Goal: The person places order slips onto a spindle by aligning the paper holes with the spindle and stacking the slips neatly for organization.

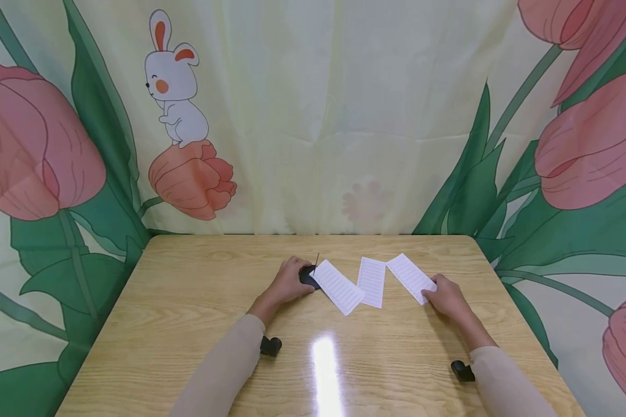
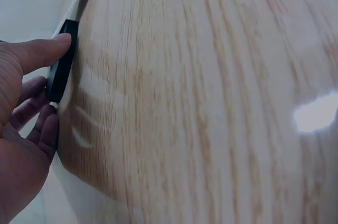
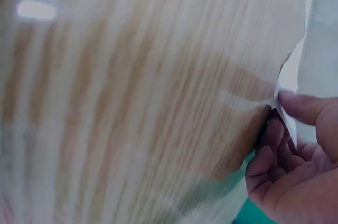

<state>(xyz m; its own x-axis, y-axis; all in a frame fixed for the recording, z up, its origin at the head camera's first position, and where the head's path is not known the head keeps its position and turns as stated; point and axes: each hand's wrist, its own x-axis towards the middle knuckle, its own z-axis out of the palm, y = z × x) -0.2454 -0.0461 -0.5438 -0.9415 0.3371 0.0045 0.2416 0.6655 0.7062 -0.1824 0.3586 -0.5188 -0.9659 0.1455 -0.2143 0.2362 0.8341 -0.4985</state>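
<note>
My left hand [image 1: 290, 282] grips a black base [image 1: 307, 277] with a thin upright spike [image 1: 316, 263], fingers behind and thumb at the near side. In the left wrist view the thumb presses the edge of this dark base [image 2: 63, 63]. A white printed paper slip [image 1: 339, 288] overlaps the base beside the spike; whether the spike pierces it I cannot tell. A second slip [image 1: 372, 281] lies partly under the first. My right hand [image 1: 447, 296] pinches the lower right corner of a third slip [image 1: 407, 275], seen nearly edge-on as white paper [image 3: 289, 76] in the right wrist view.
The wooden table [image 1: 188, 313] has a bright reflection near its front. Behind it hangs a curtain [image 1: 302, 116] with tulips and a rabbit. A black wrist device [image 1: 270, 346] is at the left sleeve, and another device [image 1: 462, 370] at the right.
</note>
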